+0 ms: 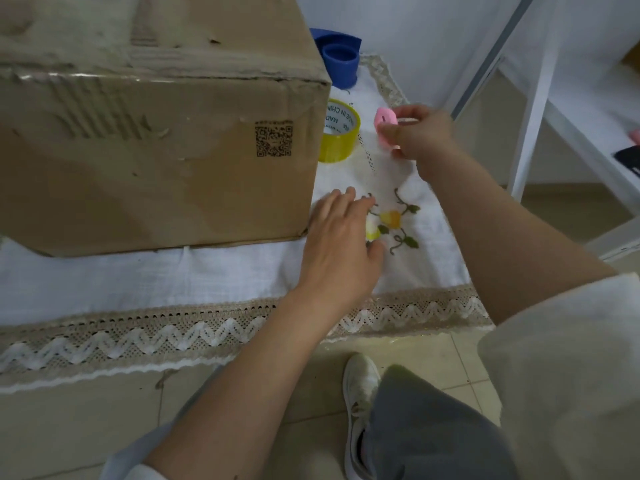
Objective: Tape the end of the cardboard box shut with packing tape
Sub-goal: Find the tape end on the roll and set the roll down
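A large worn cardboard box (149,133) with a printed QR code stands on the table at the left. Right of it lies a roll of yellowish packing tape (341,133) on the white cloth. My right hand (420,135) is just right of the roll, fingers closed around a small pink object (385,121); what it is I cannot tell. My left hand (341,244) hovers over the cloth at the box's lower right corner, fingers spread, holding nothing.
The table carries a white embroidered cloth (138,282) with a lace border along the near edge. A blue plastic object (339,60) stands behind the tape. A white metal frame (533,109) rises at the right. My leg and shoe (360,403) are on the tiled floor below.
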A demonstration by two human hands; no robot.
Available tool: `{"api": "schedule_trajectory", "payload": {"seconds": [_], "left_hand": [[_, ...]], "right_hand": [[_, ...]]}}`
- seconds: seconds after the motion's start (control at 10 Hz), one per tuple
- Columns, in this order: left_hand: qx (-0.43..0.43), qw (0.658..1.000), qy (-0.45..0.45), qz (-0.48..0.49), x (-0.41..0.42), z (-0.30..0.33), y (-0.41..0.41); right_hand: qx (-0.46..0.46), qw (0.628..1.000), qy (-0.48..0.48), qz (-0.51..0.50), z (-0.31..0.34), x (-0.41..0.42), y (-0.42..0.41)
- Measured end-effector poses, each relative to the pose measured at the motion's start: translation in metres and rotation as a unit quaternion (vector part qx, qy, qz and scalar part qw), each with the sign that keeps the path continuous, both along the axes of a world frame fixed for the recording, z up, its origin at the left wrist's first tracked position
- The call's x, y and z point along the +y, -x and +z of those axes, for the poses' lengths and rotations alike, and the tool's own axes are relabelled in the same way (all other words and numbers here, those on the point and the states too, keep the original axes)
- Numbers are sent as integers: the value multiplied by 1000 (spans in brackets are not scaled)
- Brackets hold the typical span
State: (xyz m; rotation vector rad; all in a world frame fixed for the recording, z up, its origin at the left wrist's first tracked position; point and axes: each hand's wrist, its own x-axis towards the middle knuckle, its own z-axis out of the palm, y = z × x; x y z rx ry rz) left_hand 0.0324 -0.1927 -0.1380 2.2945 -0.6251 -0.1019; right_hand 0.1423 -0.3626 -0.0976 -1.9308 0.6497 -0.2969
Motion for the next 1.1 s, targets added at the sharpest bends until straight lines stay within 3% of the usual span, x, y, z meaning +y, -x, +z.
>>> {"api": "schedule_trajectory", "payload": {"seconds": [0.6,1.1], "left_hand": [[-12,1000,-23,3,-3,-4,-3],[-21,1000,-22,6,-4,-5,-1]], "right_hand": [[30,989,142,-16,-25,-2,-38],[2,993,112,-47,-21,-1,-20]]}}
